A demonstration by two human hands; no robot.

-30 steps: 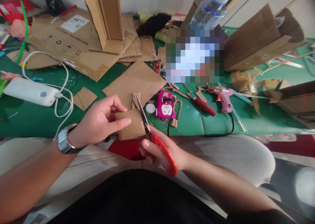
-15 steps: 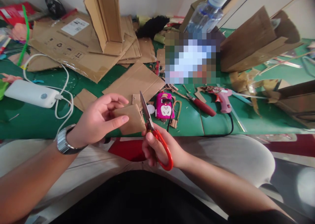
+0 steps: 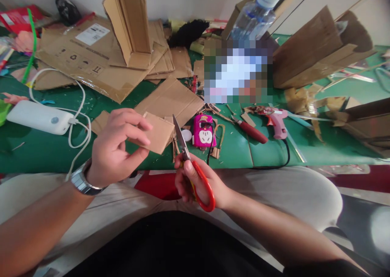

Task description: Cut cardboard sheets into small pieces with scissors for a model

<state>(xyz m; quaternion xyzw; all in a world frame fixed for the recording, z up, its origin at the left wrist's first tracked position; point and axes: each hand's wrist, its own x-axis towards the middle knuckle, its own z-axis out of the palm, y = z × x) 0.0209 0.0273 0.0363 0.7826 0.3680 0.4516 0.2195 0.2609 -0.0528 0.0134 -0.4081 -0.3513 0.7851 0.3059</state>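
My left hand (image 3: 117,147), with a metal watch at the wrist, pinches a small square cardboard piece (image 3: 158,133) between thumb and fingers and holds it above the table's front edge. My right hand (image 3: 198,183) grips red-handled scissors (image 3: 190,163); their blades are closed and point up and away, just right of the cardboard piece without touching it. Both hands hover over my lap in front of the green table (image 3: 39,147).
On the table lie flat cardboard sheets (image 3: 169,100), a standing cardboard fold (image 3: 129,23), a white power bank (image 3: 36,116) with its cable, a pink socket block (image 3: 203,135), a red-handled tool (image 3: 251,130), a pink glue gun (image 3: 274,120) and a water bottle (image 3: 254,17).
The scissors' blades have closed and come away from the cardboard piece. My left hand has lifted the piece up and turned it flatter, away from the blades.
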